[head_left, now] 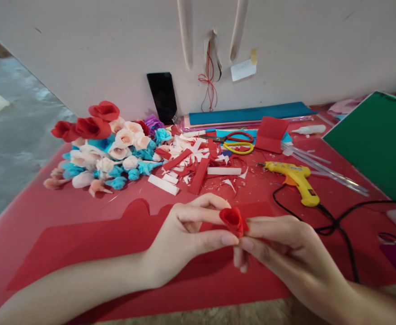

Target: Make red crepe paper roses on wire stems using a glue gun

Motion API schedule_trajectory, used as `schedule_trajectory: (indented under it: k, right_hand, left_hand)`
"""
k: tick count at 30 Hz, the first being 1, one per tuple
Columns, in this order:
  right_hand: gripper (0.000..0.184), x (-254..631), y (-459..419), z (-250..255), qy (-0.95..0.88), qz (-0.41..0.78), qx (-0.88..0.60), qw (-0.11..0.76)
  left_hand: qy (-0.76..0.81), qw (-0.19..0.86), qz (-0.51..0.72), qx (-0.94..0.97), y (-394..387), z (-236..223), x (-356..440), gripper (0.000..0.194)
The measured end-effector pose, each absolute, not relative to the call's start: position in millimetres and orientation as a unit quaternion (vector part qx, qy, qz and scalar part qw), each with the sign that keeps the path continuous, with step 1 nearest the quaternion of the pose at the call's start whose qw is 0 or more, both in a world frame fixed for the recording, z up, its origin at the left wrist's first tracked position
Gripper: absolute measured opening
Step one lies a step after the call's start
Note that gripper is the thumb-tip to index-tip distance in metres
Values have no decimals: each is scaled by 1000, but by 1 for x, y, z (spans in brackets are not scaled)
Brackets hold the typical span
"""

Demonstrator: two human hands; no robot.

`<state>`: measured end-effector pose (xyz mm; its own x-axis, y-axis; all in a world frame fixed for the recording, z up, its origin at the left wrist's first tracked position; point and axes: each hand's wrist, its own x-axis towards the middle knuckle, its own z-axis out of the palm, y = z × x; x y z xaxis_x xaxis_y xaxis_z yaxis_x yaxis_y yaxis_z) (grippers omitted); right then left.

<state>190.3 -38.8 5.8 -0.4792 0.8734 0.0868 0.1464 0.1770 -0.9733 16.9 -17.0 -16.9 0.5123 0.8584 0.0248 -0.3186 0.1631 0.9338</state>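
A small red paper flower (232, 220), rolled into cupped petals, is held above the front middle of the table. My left hand (187, 232) grips it from the left, thumb at its base and fingers behind it. From the right, my right hand (279, 243) pinches its lower edge between thumb and fingers. The two thumbs nearly meet under the flower. Beneath my left forearm lie flat red paper pieces (82, 241), some with rounded ends. A yellow glue gun (294, 178) rests beyond my right hand.
Finished paper flowers (109, 151) are heaped at the left. Red and white scraps (198, 164) surround scissors (240, 143) mid-table. A black phone (163, 97) leans on the back wall. Clear glue sticks (326, 169), a black cord (348, 253) and a green board (374, 140) occupy the right.
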Motion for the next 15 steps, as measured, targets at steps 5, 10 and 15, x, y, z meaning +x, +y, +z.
schedule_trajectory:
  k: [5, 10, 15]
  right_hand:
    - [27, 191, -37, 5, -669, 551, -371, 332]
    - [24, 191, -39, 3, -679, 544, -375, 319]
    - [20, 192, -43, 2, -711, 505, -382, 306]
  left_hand:
    - [283, 711, 412, 494, -18, -17, 18, 3]
    - [270, 720, 412, 488, -17, -20, 18, 2]
    - [269, 713, 425, 488, -18, -23, 20, 1]
